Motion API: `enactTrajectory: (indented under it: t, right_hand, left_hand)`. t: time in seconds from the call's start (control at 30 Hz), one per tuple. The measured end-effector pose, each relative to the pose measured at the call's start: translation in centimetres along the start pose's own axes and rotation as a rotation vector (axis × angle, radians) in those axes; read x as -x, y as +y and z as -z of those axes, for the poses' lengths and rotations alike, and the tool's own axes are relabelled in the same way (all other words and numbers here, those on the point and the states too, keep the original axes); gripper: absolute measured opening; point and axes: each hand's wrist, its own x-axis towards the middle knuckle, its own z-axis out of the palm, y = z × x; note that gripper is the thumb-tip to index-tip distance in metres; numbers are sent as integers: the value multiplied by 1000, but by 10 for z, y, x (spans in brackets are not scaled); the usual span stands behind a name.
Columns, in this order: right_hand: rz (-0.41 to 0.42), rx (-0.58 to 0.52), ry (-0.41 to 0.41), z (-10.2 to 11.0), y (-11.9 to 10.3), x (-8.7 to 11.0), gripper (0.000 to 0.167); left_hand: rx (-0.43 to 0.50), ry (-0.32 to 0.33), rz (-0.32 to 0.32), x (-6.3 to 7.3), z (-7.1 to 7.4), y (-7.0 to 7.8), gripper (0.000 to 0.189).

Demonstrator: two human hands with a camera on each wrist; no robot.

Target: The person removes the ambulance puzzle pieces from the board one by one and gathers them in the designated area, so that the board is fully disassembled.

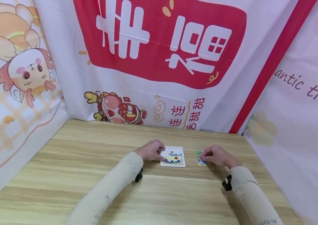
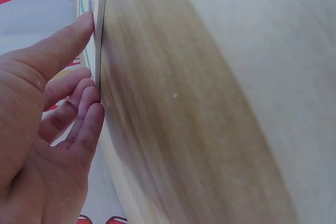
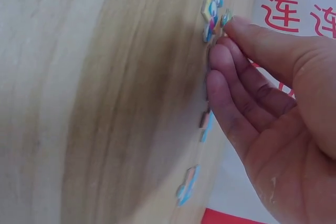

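A small white-framed jigsaw board lies on the table, its lower part filled with a yellow ambulance picture. My left hand holds the board's left edge, with the thumb on its face; the left wrist view shows the board edge-on beside the curled fingers. To the right of the board, my right hand pinches a small jigsaw piece between thumb and index finger. Loose pieces with blue and yellow print lie under and beside that hand, partly hidden by it.
The wood-grain table meets a printed cloth at the back, with more cloth on both sides. In the right wrist view, two more flat pieces, one a blue-edged piece, lie apart from the others. Black cameras sit at both wrists.
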Motion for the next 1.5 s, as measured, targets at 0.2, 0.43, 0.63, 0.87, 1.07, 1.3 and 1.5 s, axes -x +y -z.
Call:
enactTrajectory:
  t: [0.2, 0.43, 0.63, 0.87, 1.07, 1.3, 1.5]
  right_hand:
    - [-78, 45, -30, 1, -22, -8, 3]
    - [17, 85, -47, -6, -57, -28, 18]
    - [138, 126, -64, -13, -84, -47, 26]
    - [166, 141, -93, -23, -103, -64, 24]
    - [181, 123, -84, -37, -96, -74, 20]
    - [213, 128, -64, -45, -90, -73, 23]
    - [195, 147, -60, -45, -90, -75, 25]
  left_hand:
    - [2, -15, 10, -2, 1, -1, 46]
    - [79, -7, 45, -11, 1, 4, 47]
    - [33, -20, -6, -22, -8, 11, 49]
    - [7, -42, 6, -23, -10, 14, 49]
    - [24, -34, -8, -24, -12, 11, 48]
    - [36, -30, 6, -23, -16, 8, 48]
    - [36, -16, 5, -22, -16, 6, 47]
